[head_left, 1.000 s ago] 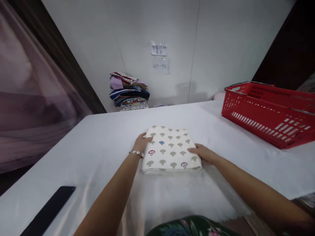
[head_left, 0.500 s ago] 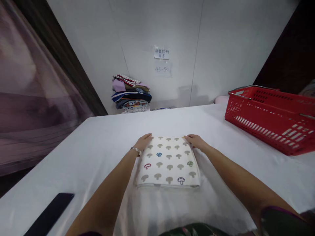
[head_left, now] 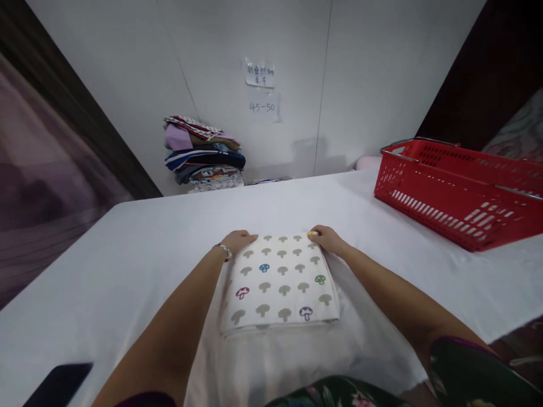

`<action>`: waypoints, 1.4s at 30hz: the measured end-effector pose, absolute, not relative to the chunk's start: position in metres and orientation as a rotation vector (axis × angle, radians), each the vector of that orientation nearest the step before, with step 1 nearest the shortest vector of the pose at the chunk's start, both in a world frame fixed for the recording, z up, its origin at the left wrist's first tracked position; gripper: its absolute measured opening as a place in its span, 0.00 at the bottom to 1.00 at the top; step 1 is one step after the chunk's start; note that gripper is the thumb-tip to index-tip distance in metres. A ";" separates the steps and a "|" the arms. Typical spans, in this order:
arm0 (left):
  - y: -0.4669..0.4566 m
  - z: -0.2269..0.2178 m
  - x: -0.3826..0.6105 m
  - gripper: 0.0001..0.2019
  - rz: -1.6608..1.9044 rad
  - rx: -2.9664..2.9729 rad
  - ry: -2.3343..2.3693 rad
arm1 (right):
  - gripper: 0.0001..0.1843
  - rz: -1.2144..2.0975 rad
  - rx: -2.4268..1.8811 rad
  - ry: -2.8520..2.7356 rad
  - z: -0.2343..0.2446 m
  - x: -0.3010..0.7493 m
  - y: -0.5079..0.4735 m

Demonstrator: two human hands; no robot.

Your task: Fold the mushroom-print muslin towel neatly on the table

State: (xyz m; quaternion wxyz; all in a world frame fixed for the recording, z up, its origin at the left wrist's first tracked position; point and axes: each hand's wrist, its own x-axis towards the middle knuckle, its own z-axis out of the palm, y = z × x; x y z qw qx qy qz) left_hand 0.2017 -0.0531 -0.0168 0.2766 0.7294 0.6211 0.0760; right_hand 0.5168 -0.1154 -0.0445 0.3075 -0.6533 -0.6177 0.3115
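A white cloth (head_left: pixel 282 280) printed with mushrooms, mostly beige with several coloured ones, lies folded in a neat square in front of me. At its far left corner my left hand (head_left: pixel 238 241), with a bracelet at the wrist, grips the edge, thumb on top and the other fingers partly hidden. My right hand (head_left: pixel 328 239) pinches the far right corner, where a small yellow spot shows by the thumb. The cloth's near edge shows stacked layers and rests on the white-covered table (head_left: pixel 169 237).
Against the wall stands a pile of folded fabrics (head_left: pixel 206 152). A red plastic basket (head_left: pixel 449 198) with metal handles sits at the right. Near the front left lies a dark flat phone-like object (head_left: pixel 59 385). Handwritten paper signs (head_left: pixel 263 106) are on the wall.
My view has shifted, so the surroundings appear further left. Both hands stay at the cloth's far corners; the right fingers are now more curled around its corner.
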 end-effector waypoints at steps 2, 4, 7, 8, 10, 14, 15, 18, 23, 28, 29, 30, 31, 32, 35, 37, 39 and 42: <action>-0.053 -0.020 0.205 0.23 0.187 2.001 1.712 | 0.12 0.826 -1.724 -1.630 -0.046 0.516 -0.115; -0.055 -0.023 0.207 0.22 0.196 2.045 1.768 | 0.13 0.815 -1.722 -1.612 -0.049 0.514 -0.116; -0.059 -0.026 0.210 0.23 0.239 2.067 1.844 | 0.14 0.820 -1.707 -1.570 -0.052 0.511 -0.117; -0.061 -0.025 0.209 0.25 0.255 2.056 1.863 | 0.15 0.828 -1.698 -1.558 -0.051 0.512 -0.119; -0.068 -0.022 0.206 0.28 0.297 2.022 1.885 | 0.17 0.876 -1.659 -1.497 -0.049 0.516 -0.123; -0.099 -0.012 0.193 0.31 0.423 1.943 1.873 | 0.15 1.042 -1.561 -1.215 -0.038 0.533 -0.146; -0.110 -0.011 0.189 0.32 0.450 1.890 1.875 | 0.13 1.088 -1.556 -1.164 -0.036 0.537 -0.154; -0.145 -0.013 0.177 0.34 0.491 1.672 1.888 | 0.12 1.188 -1.589 -1.152 -0.033 0.544 -0.183; -0.182 -0.014 0.175 0.36 0.496 1.400 1.910 | 0.20 1.336 -1.645 -1.267 -0.034 0.529 -0.224; -0.187 -0.008 0.191 0.30 0.369 1.463 1.937 | 0.24 1.154 -1.721 -1.471 -0.029 0.510 -0.238; -0.186 -0.006 0.193 0.29 0.353 1.480 1.936 | 0.23 1.077 -1.738 -1.513 -0.028 0.508 -0.238; -0.184 -0.004 0.194 0.28 0.349 1.486 1.936 | 0.21 1.016 -1.749 -1.549 -0.028 0.506 -0.238; -0.183 -0.001 0.193 0.27 0.359 1.492 1.927 | 0.18 0.980 -1.746 -1.567 -0.028 0.503 -0.237; -0.180 0.003 0.191 0.26 0.375 1.504 1.910 | 0.15 0.978 -1.726 -1.562 -0.029 0.499 -0.238; -0.165 0.015 0.174 0.26 0.430 1.623 1.880 | 0.11 1.172 -1.575 -1.446 -0.033 0.478 -0.242; -0.150 0.021 0.158 0.27 0.445 1.768 1.920 | 0.11 1.379 -1.478 -1.404 -0.037 0.459 -0.248; -0.136 0.022 0.142 0.27 0.398 1.855 2.008 | 0.11 1.529 -1.403 -1.483 -0.041 0.444 -0.256; -0.125 0.017 0.124 0.27 0.188 1.822 2.084 | 0.09 1.563 -1.333 -1.610 -0.044 0.437 -0.261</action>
